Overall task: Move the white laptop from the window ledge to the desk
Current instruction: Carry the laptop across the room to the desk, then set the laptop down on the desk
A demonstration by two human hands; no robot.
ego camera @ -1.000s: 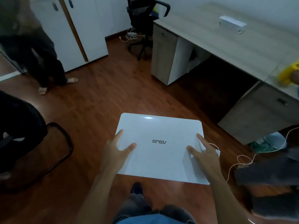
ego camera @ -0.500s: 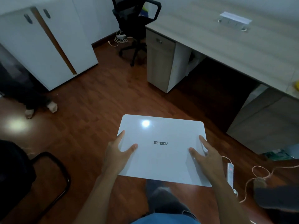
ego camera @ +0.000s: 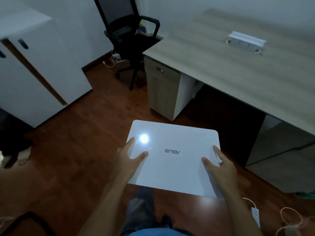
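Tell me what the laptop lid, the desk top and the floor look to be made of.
Laptop lid: glossy white, probably plastic; it mirrors a sharp light spot.
Desk top: matte pale wood-grain, likely laminate; streaked grain shows, without glare.
Floor: reddish-brown wood or wood-look planks, semi-gloss; faint sheen.

Glossy white laptop (ego camera: 173,155), matt woodgrain desk (ego camera: 230,68)
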